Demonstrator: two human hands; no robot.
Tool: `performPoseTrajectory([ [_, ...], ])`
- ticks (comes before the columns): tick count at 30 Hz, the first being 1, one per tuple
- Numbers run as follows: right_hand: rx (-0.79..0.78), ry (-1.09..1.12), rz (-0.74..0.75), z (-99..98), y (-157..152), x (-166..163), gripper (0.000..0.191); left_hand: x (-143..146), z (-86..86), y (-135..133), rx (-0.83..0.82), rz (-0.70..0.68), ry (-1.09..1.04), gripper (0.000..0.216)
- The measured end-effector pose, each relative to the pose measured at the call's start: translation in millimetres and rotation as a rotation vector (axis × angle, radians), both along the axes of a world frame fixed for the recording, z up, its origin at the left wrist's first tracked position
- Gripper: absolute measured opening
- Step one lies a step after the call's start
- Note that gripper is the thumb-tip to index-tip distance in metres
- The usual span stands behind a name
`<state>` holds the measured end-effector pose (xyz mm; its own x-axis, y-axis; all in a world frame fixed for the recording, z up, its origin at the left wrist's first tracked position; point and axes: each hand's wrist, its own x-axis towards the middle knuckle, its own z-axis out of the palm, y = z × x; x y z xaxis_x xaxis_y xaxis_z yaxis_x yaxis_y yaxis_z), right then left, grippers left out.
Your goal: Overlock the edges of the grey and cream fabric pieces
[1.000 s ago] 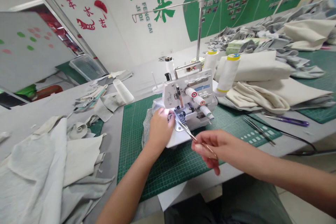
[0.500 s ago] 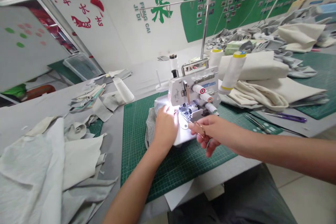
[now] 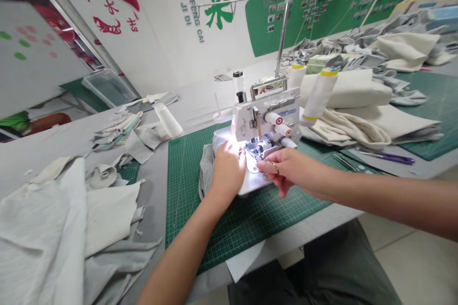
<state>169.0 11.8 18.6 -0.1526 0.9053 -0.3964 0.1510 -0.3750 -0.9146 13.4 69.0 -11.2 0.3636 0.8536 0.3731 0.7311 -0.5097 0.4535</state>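
A white overlock sewing machine (image 3: 246, 116) stands on a green cutting mat (image 3: 186, 228), its lamp shining brightly at the needle area. Grey fabric (image 3: 206, 169) lies bunched at the machine's left side. My left hand (image 3: 229, 169) rests at the machine bed with its fingertips closed on this fabric beside the presser foot; glare partly washes them out. In my right hand (image 3: 281, 167) is a small pair of scissors (image 3: 275, 168) with gold-coloured ring handles. Their tips point toward the presser foot, just right of my left fingers; I cannot tell if the blades touch anything.
Thread cones (image 3: 322, 93) stand behind the machine, and another cone (image 3: 168, 120) lies to the left. Fabric pieces (image 3: 110, 219) cover the left table; folded cream fabric (image 3: 350, 88) lies right. Metal tweezers (image 3: 345, 161) and a purple-handled tool (image 3: 390, 157) lie near the right edge.
My right hand has shifted slightly up toward the presser foot with the scissors, and its fingers have drawn closer together. My left hand stays on the fabric. The view has tilted slightly.
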Motion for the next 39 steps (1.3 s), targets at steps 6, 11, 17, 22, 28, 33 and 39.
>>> performPoseTrajectory([
  [6, 0.244, -0.232, 0.132, -14.6, -49.2, 34.0, 0.026, 1.0, 0.0, -0.2, -0.045, 0.006, -0.078, 0.016],
  [11, 0.677, -0.703, 0.09, -73.7, -93.4, 117.7, 0.026, -6.7, 6.6, -0.7, -0.121, -0.028, -0.213, 0.011],
  [17, 0.533, -0.919, -0.03, -121.7, -72.6, 183.9, 0.03, -36.2, 22.8, -15.2, -0.232, -0.043, -0.502, 0.005],
  [22, 0.756, -1.026, 0.069, -89.9, -59.4, 155.1, 0.039, -51.1, 26.6, -44.3, -0.319, -0.004, -0.7, 0.013],
  [28, 0.95, -0.5, 0.129, -10.1, -59.7, 29.5, 0.024, -53.6, 28.6, -77.3, -0.305, 0.016, -0.742, 0.014],
  [33, 1.004, -0.247, 0.303, 17.8, -24.4, -41.4, 0.04, -60.1, 34.0, -94.9, -0.198, -0.033, -0.74, 0.009],
  [39, 1.095, -0.223, 0.144, -5.7, -32.6, -45.7, 0.013, -68.8, 8.1, -120.6, -0.106, 0.043, -0.557, 0.044],
])
